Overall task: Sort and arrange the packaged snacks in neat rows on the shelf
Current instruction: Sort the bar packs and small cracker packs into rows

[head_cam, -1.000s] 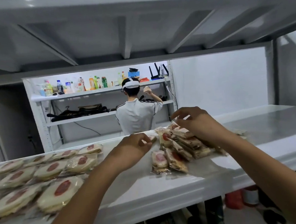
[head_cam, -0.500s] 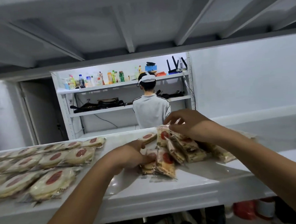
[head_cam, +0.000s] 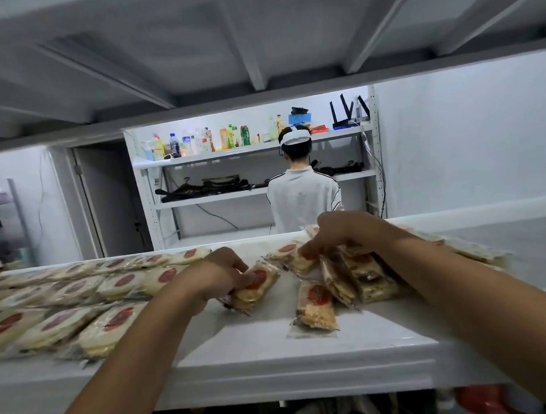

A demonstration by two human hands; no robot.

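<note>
**Shelf stock, as seen from your head camera**

1. Shelf: white, with its front lip toward you. Both your forearms reach over it.

2. Arranged rows: round, clear-wrapped snacks with red labels. They lie flat in rows across the shelf's left half, from the front lip back to the far edge. The far-left ones are blurred.

3. Packet: oblong, clear-wrapped, red label up, tilted. It sits at mid-shelf, just right of the rows. Your left hand has it — grip clenched on its upper-left end, fingers curled over the top. Whether its lower end touches the shelf cannot be told.

4. Loose packet: 1 piece, lying flat near the front of the shelf. It is between the held packet and the heap, and neither hand touches it.

5. Heap: unsorted packets right of centre, overlapping, several on edge. Your right hand sits on top — grip closed, fingertips curled down onto the packets at the heap's upper left. More packets trail off to the right behind your right forearm.

6. Background: a person in a white top and white head strap, back to you. They stand at a far rack with bottles on its top level and dark items on the level below.
</note>
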